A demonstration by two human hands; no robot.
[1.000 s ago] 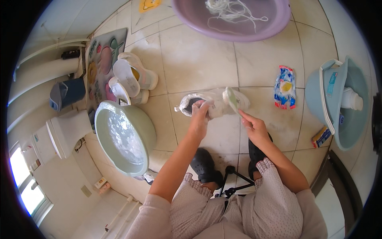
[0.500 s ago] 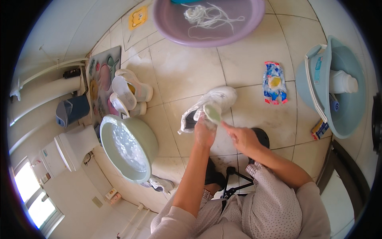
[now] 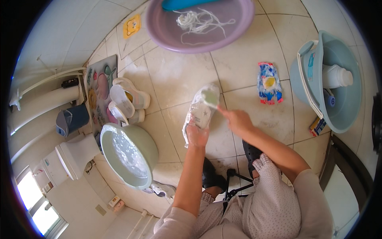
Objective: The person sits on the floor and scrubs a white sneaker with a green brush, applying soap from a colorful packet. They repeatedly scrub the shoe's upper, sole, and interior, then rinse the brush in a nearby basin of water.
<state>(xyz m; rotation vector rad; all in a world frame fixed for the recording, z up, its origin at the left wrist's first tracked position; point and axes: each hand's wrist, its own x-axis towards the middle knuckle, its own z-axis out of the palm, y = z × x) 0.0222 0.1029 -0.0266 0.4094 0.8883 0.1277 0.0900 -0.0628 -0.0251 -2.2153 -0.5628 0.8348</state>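
Note:
A white shoe (image 3: 203, 113) is in front of me above the tiled floor, its toe pointing away. My left hand (image 3: 197, 134) is closed on its near end, by the opening; part of the fingers is hidden by the shoe, and wet suds seem to cling to the hand. My right hand (image 3: 239, 122) is closed round the thin handle of a pale green brush (image 3: 209, 98). The brush head is over the toe part of the shoe; whether the bristles touch it is hard to see.
A pale green basin (image 3: 152, 149) of sudsy water stands at left, beside several white shoes (image 3: 123, 97). Ahead is a purple basin (image 3: 195, 48) with white laces (image 3: 195, 22). At right lie a powder packet (image 3: 269, 83) and a blue-grey bucket (image 3: 304, 79) holding a white bottle (image 3: 336, 76).
The shoe has turned from slanting to nearly straight ahead and shifted left, with my left hand moving nearer to me. The brush has moved from by my left hand to the toe part.

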